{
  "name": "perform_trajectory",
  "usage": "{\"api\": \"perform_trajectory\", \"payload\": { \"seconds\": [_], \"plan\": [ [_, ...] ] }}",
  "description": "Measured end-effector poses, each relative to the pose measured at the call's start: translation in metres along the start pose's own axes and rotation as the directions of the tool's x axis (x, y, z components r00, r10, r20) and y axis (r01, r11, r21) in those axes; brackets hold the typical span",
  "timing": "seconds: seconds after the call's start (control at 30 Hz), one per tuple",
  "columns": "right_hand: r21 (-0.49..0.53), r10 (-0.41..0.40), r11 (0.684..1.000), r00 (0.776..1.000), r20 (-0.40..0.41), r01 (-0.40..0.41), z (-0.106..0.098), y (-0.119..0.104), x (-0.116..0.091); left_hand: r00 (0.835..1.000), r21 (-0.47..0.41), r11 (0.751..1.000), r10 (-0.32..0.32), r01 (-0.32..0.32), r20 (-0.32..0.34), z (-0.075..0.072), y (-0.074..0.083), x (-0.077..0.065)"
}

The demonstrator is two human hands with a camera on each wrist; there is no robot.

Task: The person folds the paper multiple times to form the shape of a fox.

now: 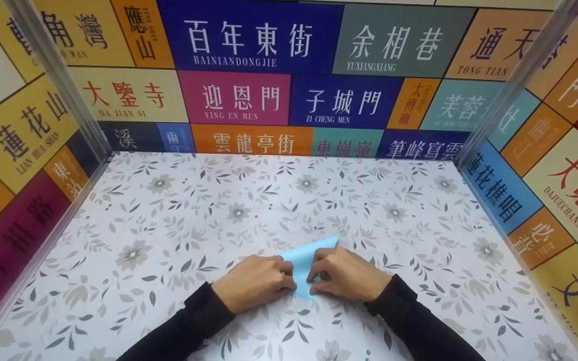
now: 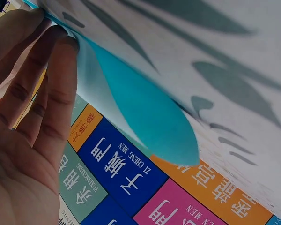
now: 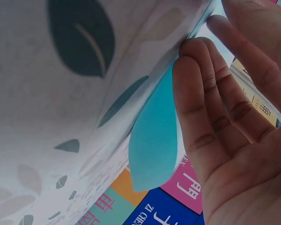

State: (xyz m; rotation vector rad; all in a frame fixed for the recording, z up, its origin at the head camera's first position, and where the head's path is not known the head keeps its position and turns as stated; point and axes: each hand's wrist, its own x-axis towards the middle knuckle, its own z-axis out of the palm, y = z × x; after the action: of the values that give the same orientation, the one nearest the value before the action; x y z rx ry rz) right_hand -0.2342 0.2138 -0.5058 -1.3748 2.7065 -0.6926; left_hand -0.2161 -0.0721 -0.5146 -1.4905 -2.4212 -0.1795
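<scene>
A small sheet of light blue paper (image 1: 303, 257) lies on the table in front of the person, folded and partly lifted off the surface. The left hand (image 1: 258, 282) holds its left side, fingertips gathered at the edge. Across from it, the right hand (image 1: 350, 275) holds the right side with thumb and bent fingers close together at the lower corner. In the left wrist view the paper (image 2: 150, 117) curves away from the fingertips (image 2: 65, 44). The right wrist view shows a drooping blue flap (image 3: 152, 140) beside the fingers (image 3: 192, 89).
The table (image 1: 193, 200) has a white cover printed with grey flowers and leaves. Panels with colourful blocks of Chinese lettering (image 1: 249, 40) stand at the back and both sides. Clear upright edges (image 1: 63, 75) mark the corners.
</scene>
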Motion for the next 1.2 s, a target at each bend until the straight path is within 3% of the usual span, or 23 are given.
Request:
{"api": "perform_trajectory", "payload": {
  "seconds": [0.3, 0.63, 0.87, 1.2],
  "plan": [
    [-0.004, -0.022, 1.000, 1.000, -0.003, 0.022, 0.001, 0.000, 0.000, 1.000, -0.020, 1.000, 0.004, -0.004, 0.004, 0.001, 0.002, 0.001],
    [0.001, 0.015, 1.000, 1.000, 0.021, -0.015, -0.001, -0.004, 0.000, 1.000, 0.005, 1.000, 0.010, -0.010, -0.011, 0.002, 0.004, 0.002],
    [-0.060, 0.013, 0.998, 0.999, -0.041, -0.016, -0.003, -0.001, 0.000, 1.000, 0.056, 0.998, 0.017, -0.017, 0.001, 0.002, 0.007, 0.005],
    [-0.073, -0.003, 0.997, 0.999, -0.037, 0.000, -0.001, 0.001, -0.001, 0.997, 0.169, 0.984, 0.067, -0.061, -0.031, 0.003, 0.012, 0.008]
  ]
}}
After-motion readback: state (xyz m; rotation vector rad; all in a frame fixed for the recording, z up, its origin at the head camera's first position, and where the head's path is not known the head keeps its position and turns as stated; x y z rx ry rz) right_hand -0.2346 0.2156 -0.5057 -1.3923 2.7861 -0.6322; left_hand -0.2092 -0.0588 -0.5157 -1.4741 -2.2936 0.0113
